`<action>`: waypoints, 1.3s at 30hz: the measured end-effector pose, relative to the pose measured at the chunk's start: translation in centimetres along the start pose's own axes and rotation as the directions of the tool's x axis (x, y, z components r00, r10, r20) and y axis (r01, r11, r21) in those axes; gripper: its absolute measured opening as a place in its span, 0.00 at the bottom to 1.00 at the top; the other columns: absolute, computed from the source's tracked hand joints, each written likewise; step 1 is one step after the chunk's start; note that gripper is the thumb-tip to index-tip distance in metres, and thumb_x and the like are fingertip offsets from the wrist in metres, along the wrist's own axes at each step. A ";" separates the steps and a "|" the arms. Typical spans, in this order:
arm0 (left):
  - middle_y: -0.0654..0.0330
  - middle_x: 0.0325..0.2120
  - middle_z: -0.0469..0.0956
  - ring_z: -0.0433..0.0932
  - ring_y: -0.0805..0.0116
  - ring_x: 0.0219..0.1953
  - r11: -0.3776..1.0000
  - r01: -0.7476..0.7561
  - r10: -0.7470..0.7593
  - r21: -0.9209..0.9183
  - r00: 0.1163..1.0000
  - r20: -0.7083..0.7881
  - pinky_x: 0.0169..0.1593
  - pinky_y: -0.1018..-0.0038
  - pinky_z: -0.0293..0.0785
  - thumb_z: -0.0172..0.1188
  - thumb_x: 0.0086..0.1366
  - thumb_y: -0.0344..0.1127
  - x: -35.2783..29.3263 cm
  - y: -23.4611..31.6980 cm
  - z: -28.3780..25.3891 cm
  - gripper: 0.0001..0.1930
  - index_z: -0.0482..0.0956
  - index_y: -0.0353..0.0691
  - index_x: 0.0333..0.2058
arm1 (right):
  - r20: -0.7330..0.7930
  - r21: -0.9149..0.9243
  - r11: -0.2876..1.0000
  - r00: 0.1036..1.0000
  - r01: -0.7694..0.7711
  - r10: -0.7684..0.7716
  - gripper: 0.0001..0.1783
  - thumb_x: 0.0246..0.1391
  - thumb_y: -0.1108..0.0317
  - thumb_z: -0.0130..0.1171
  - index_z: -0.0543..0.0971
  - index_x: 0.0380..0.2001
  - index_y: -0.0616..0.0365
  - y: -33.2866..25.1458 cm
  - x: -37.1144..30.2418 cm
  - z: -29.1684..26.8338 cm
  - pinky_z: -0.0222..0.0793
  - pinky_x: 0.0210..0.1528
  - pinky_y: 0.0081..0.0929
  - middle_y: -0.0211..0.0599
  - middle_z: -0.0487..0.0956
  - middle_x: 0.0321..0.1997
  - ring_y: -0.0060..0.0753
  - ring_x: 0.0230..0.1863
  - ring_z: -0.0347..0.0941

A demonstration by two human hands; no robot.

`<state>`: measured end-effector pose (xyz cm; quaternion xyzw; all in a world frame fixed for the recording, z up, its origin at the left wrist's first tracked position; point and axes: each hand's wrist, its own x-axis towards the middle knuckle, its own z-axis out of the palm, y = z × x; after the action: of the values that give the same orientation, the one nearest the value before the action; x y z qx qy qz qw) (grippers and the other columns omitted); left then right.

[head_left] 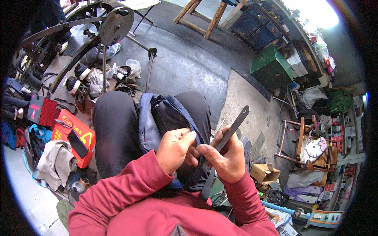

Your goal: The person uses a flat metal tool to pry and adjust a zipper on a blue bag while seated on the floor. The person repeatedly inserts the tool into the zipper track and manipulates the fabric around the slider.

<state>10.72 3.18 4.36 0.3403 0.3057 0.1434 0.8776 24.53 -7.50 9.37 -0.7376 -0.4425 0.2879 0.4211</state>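
Note:
My left hand (175, 148) is closed above my lap, thumb against the curled fingers. What it pinches, if anything, is hidden; the dark blue cloth bag (146, 124) with its strap lies on my thighs right beneath it. Close beside it, my right hand (225, 159) grips a long flat dark strip (236, 124) with a small hole near its rounded upper end. The strip slants up and away to the right, and a similar dark length (207, 185) shows below the hand. A thin light-coloured rod or edge (219, 126) sticks up by the right fingers; its kind is unclear.
A hand-cranked machine with a round metal wheel (116, 26) stands far left, several bottles (82, 71) below it. At left, a black phone (77, 143) rests on a red box (84, 129) beside a grey cloth (57, 163). Right are a cardboard box (265, 174) and a wooden chair (301, 143).

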 end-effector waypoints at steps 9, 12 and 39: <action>0.58 0.22 0.80 0.79 0.67 0.16 0.999 0.023 -0.024 -0.030 0.999 -0.022 0.21 0.75 0.77 0.51 0.76 0.39 0.0 0.2 -0.4 0.12 0.75 0.41 0.33 | -0.081 0.150 0.985 0.991 -0.091 0.104 0.25 0.51 0.62 0.79 0.69 0.35 0.58 0.2 -0.9 0.5 0.66 0.24 0.21 0.26 0.75 0.22 0.16 0.23 0.69; 0.57 0.22 0.81 0.79 0.67 0.17 1.000 0.009 -0.009 -0.027 1.000 0.001 0.21 0.75 0.77 0.51 0.76 0.40 0.0 0.6 -0.6 0.12 0.75 0.41 0.34 | -0.129 0.332 0.943 0.989 -0.022 0.069 0.23 0.53 0.69 0.77 0.68 0.38 0.58 0.4 -1.1 1.1 0.66 0.25 0.17 0.26 0.77 0.24 0.16 0.23 0.71; 0.52 0.25 0.84 0.85 0.65 0.22 0.716 0.316 -0.588 0.623 0.754 0.293 0.25 0.77 0.77 0.49 0.73 0.66 0.7 3.0 -1.6 0.35 0.81 0.33 0.32 | -0.051 0.278 0.961 0.998 -0.011 0.026 0.24 0.53 0.68 0.76 0.68 0.40 0.60 1.9 -1.2 0.0 0.69 0.29 0.18 0.30 0.76 0.27 0.18 0.27 0.73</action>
<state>10.12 6.53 5.17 0.5071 0.1859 -0.2619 0.7998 24.76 -9.07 7.79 -0.6829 -0.3793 0.3309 0.5295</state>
